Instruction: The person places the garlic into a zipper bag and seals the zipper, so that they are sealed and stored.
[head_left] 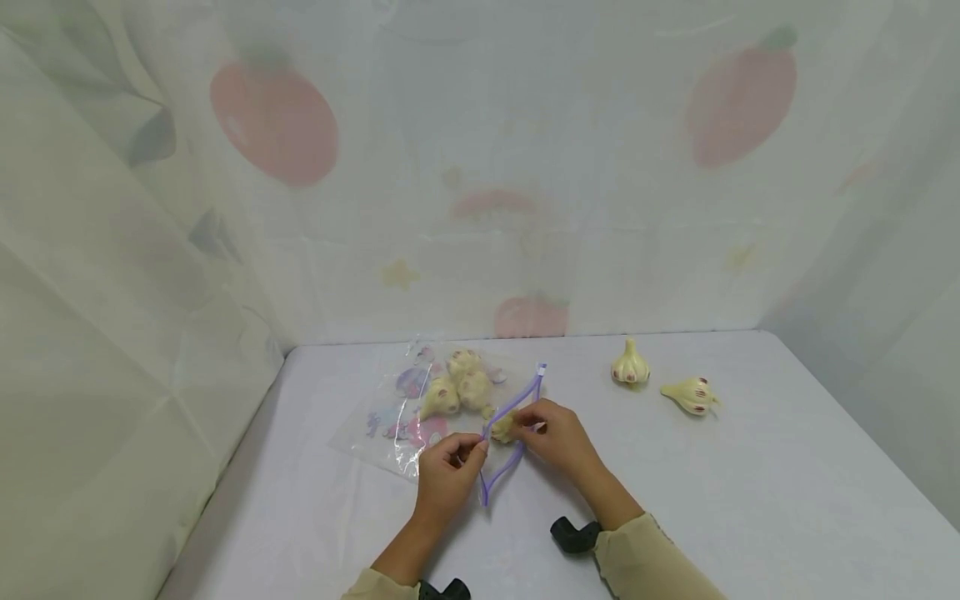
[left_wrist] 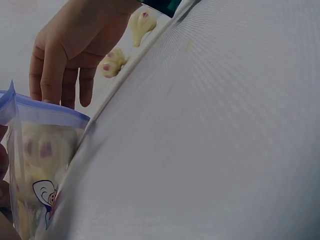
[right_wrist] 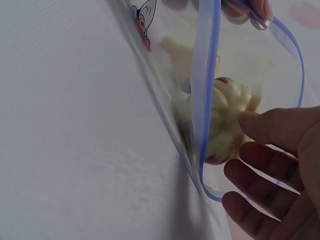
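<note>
A clear zip bag with a purple zip rim and printed cartoon figures lies on its side, its mouth facing right. Several garlic bulbs sit inside it. My left hand pinches the near part of the rim between thumb and fingers, holding the mouth apart. At that mouth, my right hand has thumb and index finger at the root end of another garlic bulb, which is within the rim. In the right wrist view its other fingers are loosely bent outside the rim.
Two more garlic bulbs, one upright and one lying on its side, are on the white table at the right. A printed curtain hangs behind the table and at both sides.
</note>
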